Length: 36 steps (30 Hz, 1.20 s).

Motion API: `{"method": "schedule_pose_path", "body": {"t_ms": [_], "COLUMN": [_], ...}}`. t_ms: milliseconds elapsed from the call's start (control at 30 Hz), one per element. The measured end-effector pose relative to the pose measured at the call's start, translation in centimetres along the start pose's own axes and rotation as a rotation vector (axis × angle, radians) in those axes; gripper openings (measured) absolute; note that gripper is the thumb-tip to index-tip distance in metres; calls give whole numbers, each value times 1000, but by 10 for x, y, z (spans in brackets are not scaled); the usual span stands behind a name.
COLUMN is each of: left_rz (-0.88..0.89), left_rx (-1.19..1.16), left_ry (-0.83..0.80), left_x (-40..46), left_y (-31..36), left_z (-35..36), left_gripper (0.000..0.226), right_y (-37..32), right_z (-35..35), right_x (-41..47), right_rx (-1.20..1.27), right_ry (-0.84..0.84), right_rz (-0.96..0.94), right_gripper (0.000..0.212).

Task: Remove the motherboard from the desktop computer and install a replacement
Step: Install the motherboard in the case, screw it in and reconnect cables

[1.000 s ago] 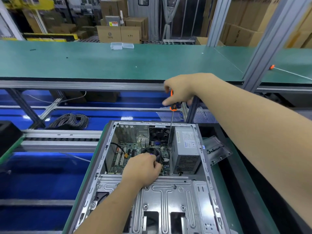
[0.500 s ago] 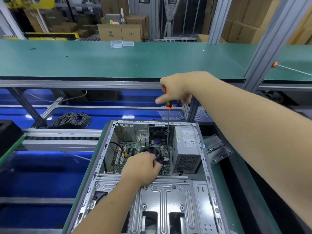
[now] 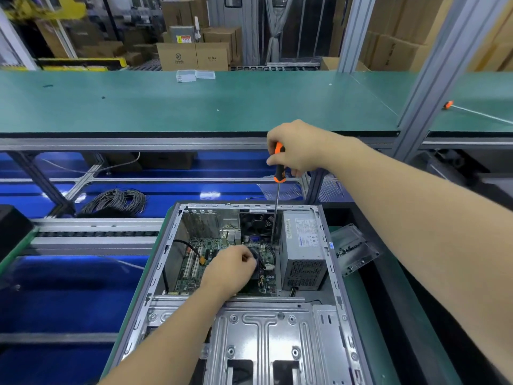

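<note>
An open desktop case lies on its side in front of me. The green motherboard sits inside it, with a black CPU fan partly hidden under my left hand, whose curled fingers hold the fan. My right hand grips an orange-and-black screwdriver above the case. Its long shaft reaches down to the board beside the grey power supply.
A clear plastic tray with small parts lies right of the case. A coil of grey cable rests on the blue lower level at left. A green bench with small clear boxes spans the back; aluminium posts stand at right.
My right hand has shifted its hold on the screwdriver handle, more of the orange handle now showing. The left hand stays on the fan.
</note>
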<state>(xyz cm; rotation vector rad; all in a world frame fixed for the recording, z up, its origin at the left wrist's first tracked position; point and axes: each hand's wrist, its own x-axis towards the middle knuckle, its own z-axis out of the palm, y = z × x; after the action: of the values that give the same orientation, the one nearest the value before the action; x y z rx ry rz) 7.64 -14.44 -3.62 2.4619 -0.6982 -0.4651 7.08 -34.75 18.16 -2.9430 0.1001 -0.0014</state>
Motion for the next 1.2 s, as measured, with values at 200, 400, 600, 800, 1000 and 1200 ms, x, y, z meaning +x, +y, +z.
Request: {"method": "schedule_pose_path", "body": {"t_ms": [200,400,600,800,1000,1200], "left_rz": [-103,-219,-467,-523,-643,-226], "left_rx": [-103,-495,-965,-1238,-1295,-467], "left_ry": [130,188,124,-21,180,423], "left_x": [4,11,16,13,11,-4], "left_y": [0,-3,-7,-10,-15,-38], "left_z": [13,8,-2,-8,-23,-73], "left_gripper": [8,16,25,49,34,38], "right_y": [8,-12,-41,-60,-55,-71], "right_z": [-28,-59,-75,-70,-83,-15], "right_x": [-5,-24,-37,-35,-27,-1], "right_rx": [-20,107,271,282,336,344], "right_ry": [93,163,231,250,404,375], "right_rz": [-24,8,34,47,83,65], "right_gripper": [20,21,26,24,21,21]}}
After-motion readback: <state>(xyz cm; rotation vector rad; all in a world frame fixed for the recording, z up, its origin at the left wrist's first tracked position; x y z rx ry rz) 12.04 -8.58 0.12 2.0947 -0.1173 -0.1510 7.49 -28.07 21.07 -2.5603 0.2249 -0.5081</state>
